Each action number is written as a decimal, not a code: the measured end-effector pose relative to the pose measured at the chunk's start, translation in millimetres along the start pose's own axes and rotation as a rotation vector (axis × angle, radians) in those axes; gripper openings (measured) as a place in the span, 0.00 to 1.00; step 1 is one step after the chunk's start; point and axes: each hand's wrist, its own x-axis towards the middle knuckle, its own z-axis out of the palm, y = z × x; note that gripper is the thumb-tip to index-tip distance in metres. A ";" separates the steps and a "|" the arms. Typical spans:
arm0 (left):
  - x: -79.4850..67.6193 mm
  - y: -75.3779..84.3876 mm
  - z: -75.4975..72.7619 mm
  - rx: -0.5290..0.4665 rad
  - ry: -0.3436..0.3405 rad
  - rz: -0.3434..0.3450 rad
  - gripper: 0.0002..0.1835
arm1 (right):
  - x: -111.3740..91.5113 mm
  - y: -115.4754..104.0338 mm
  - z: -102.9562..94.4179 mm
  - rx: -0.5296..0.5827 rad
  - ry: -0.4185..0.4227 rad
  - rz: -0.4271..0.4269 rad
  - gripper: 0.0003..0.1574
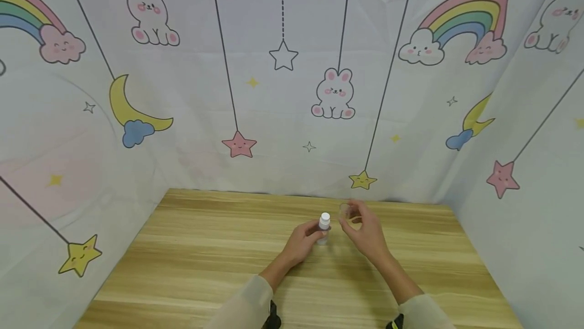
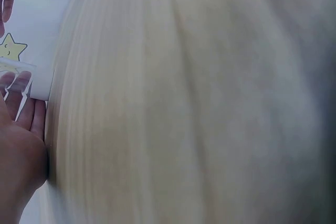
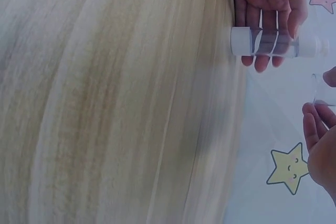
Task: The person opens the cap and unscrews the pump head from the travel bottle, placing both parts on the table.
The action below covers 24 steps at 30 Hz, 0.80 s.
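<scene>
My left hand (image 1: 298,243) holds a small upright bottle (image 1: 324,221) with a white top and clear middle, thumb in front and fingers behind. In the right wrist view the bottle's white base (image 3: 241,41) comes right down at the tabletop, and the fingers show through its clear wall. Just to the right, my right hand (image 1: 368,230) pinches a clear cap (image 1: 344,211) between thumb and fingers, raised beside the bottle's top and apart from it. The left wrist view catches the left hand (image 2: 21,153) at its edge, with part of the bottle's white base (image 2: 39,82).
A wood-grain table (image 1: 219,248) spreads beneath both hands. Behind it and along both sides hangs a pale cloth (image 1: 283,116) printed with rabbits, stars, moons and rainbows, meeting the table's back edge a short way beyond the hands.
</scene>
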 end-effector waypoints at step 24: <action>4.4 -0.1 1.3 0.002 0.015 -0.011 0.22 | -1.4 14.4 1.3 -0.012 -0.023 -0.012 0.27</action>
